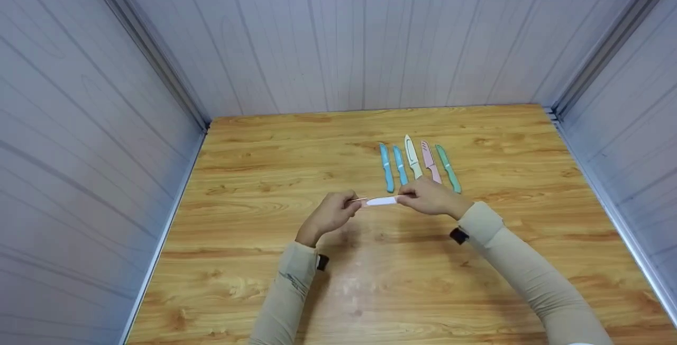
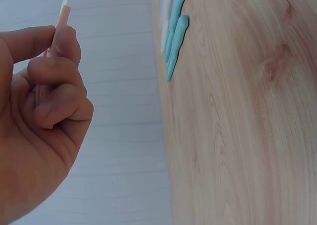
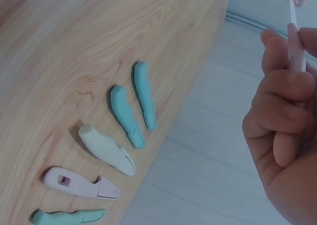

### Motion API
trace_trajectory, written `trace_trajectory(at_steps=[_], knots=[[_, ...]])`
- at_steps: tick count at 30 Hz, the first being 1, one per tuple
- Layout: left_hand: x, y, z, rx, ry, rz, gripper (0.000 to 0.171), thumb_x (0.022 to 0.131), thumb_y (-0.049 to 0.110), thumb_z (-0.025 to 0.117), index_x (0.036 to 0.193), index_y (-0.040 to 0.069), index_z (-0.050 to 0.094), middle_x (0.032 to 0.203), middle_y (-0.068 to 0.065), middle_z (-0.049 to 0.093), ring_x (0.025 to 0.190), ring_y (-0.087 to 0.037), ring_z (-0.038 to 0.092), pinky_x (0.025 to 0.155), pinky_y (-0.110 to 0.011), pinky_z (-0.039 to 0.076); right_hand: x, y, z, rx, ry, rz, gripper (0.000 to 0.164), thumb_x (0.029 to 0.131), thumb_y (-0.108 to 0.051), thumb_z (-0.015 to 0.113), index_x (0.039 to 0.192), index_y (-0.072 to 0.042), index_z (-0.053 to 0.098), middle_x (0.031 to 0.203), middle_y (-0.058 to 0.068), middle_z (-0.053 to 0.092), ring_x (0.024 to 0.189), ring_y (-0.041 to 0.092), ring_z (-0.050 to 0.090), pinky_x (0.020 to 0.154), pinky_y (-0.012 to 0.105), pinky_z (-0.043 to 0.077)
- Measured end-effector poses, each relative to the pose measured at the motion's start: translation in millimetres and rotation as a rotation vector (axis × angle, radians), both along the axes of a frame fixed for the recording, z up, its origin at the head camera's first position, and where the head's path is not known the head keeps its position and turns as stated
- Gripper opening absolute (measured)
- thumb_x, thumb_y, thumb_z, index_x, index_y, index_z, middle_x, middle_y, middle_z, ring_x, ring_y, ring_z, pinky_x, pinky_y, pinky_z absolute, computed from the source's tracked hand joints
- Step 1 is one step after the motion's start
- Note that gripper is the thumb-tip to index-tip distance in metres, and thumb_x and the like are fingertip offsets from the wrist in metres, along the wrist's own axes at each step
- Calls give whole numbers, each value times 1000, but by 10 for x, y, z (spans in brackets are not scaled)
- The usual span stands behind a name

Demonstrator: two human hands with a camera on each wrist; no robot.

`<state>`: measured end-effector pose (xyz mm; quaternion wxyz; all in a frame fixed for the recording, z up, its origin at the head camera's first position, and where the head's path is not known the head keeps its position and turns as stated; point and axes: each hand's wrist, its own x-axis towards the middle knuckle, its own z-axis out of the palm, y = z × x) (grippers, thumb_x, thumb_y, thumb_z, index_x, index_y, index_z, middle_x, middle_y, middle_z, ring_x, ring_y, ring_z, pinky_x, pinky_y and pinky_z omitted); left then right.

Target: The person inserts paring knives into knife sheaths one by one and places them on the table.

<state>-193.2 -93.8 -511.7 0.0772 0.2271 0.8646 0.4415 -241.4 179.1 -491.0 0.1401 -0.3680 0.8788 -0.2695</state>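
Observation:
Between the two hands a knife with a white blade (image 1: pixel 381 201) is held level above the table. My right hand (image 1: pixel 429 197) grips its pale pink handle (image 3: pixel 295 49), fingers curled round it in the right wrist view. With thumb and curled fingers, my left hand (image 1: pixel 332 214) pinches a pink blade sheath (image 2: pixel 63 18). The blade points left, its tip right at the sheath's end. Much of the sheath is hidden by the left fingers.
Beyond the right hand several sheathed knives lie in a row: two blue knives (image 1: pixel 387 168), a cream knife (image 1: pixel 412 154), a pink knife (image 1: pixel 429 160) and a green knife (image 1: pixel 449 170). The wood-grain table (image 1: pixel 254 175) is bounded by pale panel walls (image 1: pixel 338 38).

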Motion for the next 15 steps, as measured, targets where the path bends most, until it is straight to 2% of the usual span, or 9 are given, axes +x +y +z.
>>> trace_trajectory(at_steps=[10,15], knots=[[7,17,5,18,29,2,22,99,22,53,82,10,59,66,5,52,50,-7,40,49,-22,34,5,-29,45,-19,-22,20,29,98,-31,52,98,-10,73,71,-4,63,55,8,45,55,28,41],[17,22,13,10,45,-4,23,99,22,52,81,9,59,65,5,52,50,-7,40,48,-23,35,5,-45,34,-18,-13,33,30,98,-29,52,100,-8,73,79,0,67,60,8,52,59,29,46]])
